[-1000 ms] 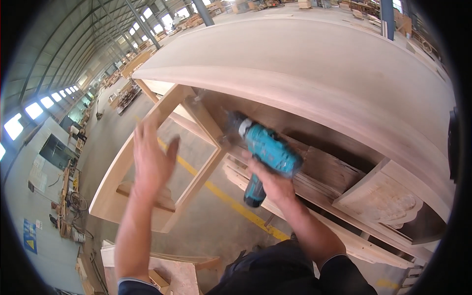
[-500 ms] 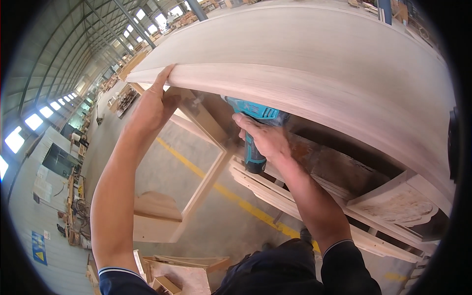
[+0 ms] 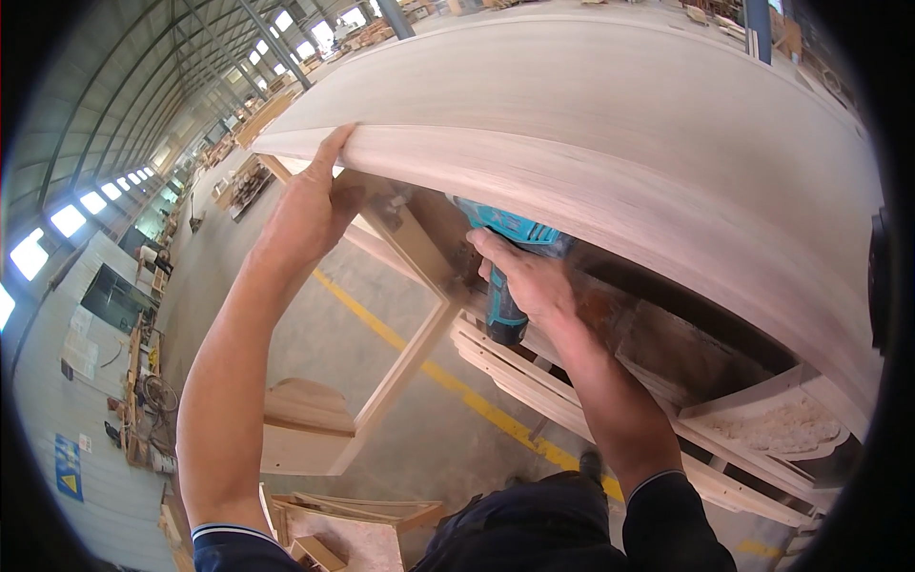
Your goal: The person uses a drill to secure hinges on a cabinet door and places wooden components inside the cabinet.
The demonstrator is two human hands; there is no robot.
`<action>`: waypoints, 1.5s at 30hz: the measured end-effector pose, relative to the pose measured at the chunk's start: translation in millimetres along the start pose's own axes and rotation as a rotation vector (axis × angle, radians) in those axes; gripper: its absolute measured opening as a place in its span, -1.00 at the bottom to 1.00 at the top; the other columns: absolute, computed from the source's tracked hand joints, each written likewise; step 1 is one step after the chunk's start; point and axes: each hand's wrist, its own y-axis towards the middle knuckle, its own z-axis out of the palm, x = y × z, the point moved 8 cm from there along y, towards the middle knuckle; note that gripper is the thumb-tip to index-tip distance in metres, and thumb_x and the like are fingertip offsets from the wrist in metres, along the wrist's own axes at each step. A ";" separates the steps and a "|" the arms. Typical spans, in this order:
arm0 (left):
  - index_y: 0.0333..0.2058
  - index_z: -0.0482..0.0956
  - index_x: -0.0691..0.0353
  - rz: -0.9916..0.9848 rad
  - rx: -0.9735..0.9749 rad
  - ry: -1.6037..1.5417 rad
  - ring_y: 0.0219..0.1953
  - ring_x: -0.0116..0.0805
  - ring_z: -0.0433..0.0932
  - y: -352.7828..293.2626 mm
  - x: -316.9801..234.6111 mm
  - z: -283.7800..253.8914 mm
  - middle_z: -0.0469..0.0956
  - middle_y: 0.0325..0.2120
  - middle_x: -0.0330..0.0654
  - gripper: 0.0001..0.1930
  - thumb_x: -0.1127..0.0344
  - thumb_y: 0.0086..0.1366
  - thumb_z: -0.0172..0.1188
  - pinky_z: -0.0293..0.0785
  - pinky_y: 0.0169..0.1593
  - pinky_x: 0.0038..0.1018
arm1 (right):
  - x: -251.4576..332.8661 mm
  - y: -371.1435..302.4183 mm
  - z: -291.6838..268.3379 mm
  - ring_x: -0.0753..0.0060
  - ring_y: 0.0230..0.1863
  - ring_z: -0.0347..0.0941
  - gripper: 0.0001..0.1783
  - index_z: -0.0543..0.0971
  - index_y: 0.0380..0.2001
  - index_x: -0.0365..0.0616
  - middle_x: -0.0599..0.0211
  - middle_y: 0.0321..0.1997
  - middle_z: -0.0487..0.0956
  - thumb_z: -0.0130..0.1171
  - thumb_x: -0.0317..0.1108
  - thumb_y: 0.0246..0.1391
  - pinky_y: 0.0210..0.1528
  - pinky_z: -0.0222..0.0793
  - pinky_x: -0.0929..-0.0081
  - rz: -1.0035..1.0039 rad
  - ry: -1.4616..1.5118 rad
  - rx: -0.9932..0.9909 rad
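Note:
A pale bare-wood tabletop [image 3: 610, 95] with a rounded front edge spans the upper part of the view. My left hand [image 3: 319, 210] grips its edge near the left corner, one finger on top and the others curled underneath. Below the overhang, my right hand [image 3: 534, 281] is wrapped round the handle of a teal and black cordless drill [image 3: 515, 226]. The drill's body points up and left into the wooden frame under the top. Its working tip is hidden by the tabletop edge. Just left of the drill stands a wooden frame post [image 3: 410, 238].
Grooved wooden rails [image 3: 515, 367] run below the drill toward the right, near a dusty curved bracket [image 3: 782, 419]. An open leg frame [image 3: 405, 367] stands at left. Wooden parts [image 3: 353, 534] are stacked by my legs. A yellow line [image 3: 457, 386] crosses the concrete floor.
The view has shifted slightly, so the tabletop, both hands and the drill sit a little farther right and lower. Both grips stay the same.

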 end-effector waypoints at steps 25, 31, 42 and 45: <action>0.44 0.12 0.07 0.191 0.028 0.293 0.06 0.02 0.63 4.1 -20.0 -4.3 0.68 -0.05 0.11 -0.25 0.58 0.34 0.20 0.50 0.15 -0.21 | 15.7 -1.6 6.3 0.46 -0.51 0.52 -0.74 0.63 -0.14 -0.18 0.24 -0.28 0.67 0.37 -0.26 0.20 -0.46 0.48 0.46 -0.016 0.152 -0.077; 0.43 0.13 0.09 0.178 0.031 0.311 0.05 0.01 0.64 2.4 -22.3 -4.0 0.68 -0.06 0.10 -0.26 0.58 0.34 0.20 0.52 0.13 -0.19 | 15.8 -2.4 9.6 0.45 -0.50 0.52 -0.80 0.63 -0.17 -0.18 0.24 -0.30 0.65 0.33 -0.31 0.23 -0.45 0.50 0.45 -0.011 0.176 -0.050; 0.43 0.12 0.15 0.198 0.026 0.294 0.09 0.06 0.62 6.8 -15.6 -1.0 0.65 -0.04 0.16 -0.28 0.60 0.35 0.14 0.50 0.16 -0.16 | 12.5 -6.0 12.1 0.44 -0.47 0.53 -0.78 0.60 -0.11 -0.19 0.20 -0.26 0.65 0.30 -0.32 0.26 -0.43 0.52 0.43 0.073 0.287 -0.025; 0.41 0.16 0.13 0.215 -0.048 0.335 0.05 -0.11 0.65 5.7 -11.5 0.7 0.68 -0.07 0.06 -0.27 0.71 0.31 0.09 0.52 0.16 -0.22 | 8.2 -18.7 -2.6 0.44 -0.46 0.53 -0.78 0.59 -0.08 -0.20 0.19 -0.24 0.66 0.28 -0.34 0.27 -0.40 0.53 0.44 0.080 0.275 -0.051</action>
